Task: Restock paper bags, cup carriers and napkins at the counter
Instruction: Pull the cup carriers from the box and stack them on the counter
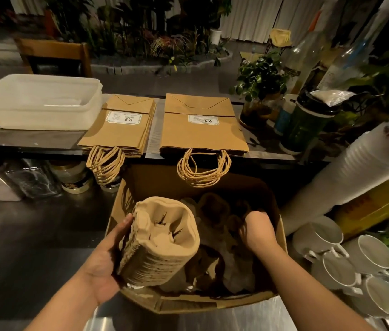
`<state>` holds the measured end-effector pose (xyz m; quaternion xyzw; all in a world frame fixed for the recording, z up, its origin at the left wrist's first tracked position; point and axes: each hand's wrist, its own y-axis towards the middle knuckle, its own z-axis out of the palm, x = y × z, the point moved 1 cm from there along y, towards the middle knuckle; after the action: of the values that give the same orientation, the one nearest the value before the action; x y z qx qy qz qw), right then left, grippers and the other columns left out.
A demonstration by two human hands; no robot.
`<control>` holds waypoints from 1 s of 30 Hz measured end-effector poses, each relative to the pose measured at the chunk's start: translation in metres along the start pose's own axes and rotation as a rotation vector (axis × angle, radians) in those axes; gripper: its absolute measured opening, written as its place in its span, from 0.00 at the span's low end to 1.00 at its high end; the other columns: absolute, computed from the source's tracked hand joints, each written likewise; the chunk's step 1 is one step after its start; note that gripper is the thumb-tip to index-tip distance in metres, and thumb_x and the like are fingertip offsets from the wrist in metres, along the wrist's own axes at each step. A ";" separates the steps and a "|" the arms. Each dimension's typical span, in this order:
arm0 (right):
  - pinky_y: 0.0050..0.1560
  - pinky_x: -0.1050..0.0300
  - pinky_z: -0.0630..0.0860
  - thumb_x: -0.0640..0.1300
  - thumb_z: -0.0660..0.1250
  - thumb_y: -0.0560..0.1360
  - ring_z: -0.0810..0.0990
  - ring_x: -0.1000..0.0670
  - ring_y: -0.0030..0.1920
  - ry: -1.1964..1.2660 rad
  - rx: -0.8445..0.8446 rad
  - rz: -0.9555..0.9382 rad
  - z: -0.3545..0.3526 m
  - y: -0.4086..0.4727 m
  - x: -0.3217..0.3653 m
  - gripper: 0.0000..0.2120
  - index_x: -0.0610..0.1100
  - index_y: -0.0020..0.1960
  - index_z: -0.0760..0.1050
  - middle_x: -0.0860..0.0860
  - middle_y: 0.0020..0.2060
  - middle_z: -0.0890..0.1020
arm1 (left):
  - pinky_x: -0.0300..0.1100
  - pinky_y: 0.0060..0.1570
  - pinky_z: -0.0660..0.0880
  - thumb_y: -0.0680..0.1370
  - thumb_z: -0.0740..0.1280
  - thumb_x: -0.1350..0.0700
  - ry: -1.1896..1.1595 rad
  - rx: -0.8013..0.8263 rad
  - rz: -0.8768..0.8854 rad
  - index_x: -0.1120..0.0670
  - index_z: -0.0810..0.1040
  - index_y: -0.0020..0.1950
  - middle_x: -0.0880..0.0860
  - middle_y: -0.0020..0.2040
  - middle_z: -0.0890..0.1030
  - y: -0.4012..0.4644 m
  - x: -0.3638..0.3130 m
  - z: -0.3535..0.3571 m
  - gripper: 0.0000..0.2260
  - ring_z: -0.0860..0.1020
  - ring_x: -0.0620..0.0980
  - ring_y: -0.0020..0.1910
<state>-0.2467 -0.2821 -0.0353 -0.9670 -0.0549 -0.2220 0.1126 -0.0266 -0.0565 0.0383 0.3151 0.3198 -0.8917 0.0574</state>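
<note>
Cardboard box [196, 304] sits front and centre; inside it at the left, a stack of cup carriers [162, 240], the left hand [107, 256] gripping its outer side, the right hand [258, 229] reaching in at the right. Behind the box, on the counter [33, 139], two stacks of paper bags [122, 125] [203, 130] lie side by side, handles overhanging toward it; a plastic tub [40, 101] sits left of them. Right of the box, mugs [346, 259]
</note>
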 end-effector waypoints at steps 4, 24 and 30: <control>0.55 0.56 0.79 0.46 0.67 0.81 0.76 0.55 0.47 0.119 -0.173 -0.064 -0.017 -0.029 -0.003 0.09 0.45 0.58 0.81 0.53 0.55 0.74 | 0.57 0.54 0.75 0.69 0.66 0.45 0.070 -0.003 0.018 0.50 0.89 0.38 0.62 0.48 0.87 -0.006 -0.001 0.009 0.14 0.82 0.64 0.52; 0.55 0.65 0.79 0.47 0.72 0.71 0.80 0.54 0.53 0.984 -0.572 -0.510 -0.077 -0.155 0.041 0.08 0.50 0.50 0.82 0.58 0.50 0.78 | 0.65 0.74 0.64 0.54 0.84 0.37 0.157 0.039 -0.430 0.60 0.84 0.62 0.67 0.64 0.81 -0.009 0.017 0.024 0.43 0.75 0.70 0.67; 0.51 0.65 0.78 0.45 0.72 0.74 0.79 0.57 0.53 0.704 -0.660 -0.896 -0.084 -0.148 0.055 0.05 0.54 0.48 0.81 0.65 0.54 0.76 | 0.55 0.75 0.63 0.56 0.81 0.44 -0.018 0.117 -0.570 0.67 0.85 0.47 0.67 0.51 0.83 -0.013 0.022 0.026 0.31 0.77 0.66 0.55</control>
<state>-0.2554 -0.1561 0.0908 -0.7038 -0.3411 -0.5557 -0.2821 -0.0619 -0.0599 0.0476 0.2073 0.3428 -0.8916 -0.2110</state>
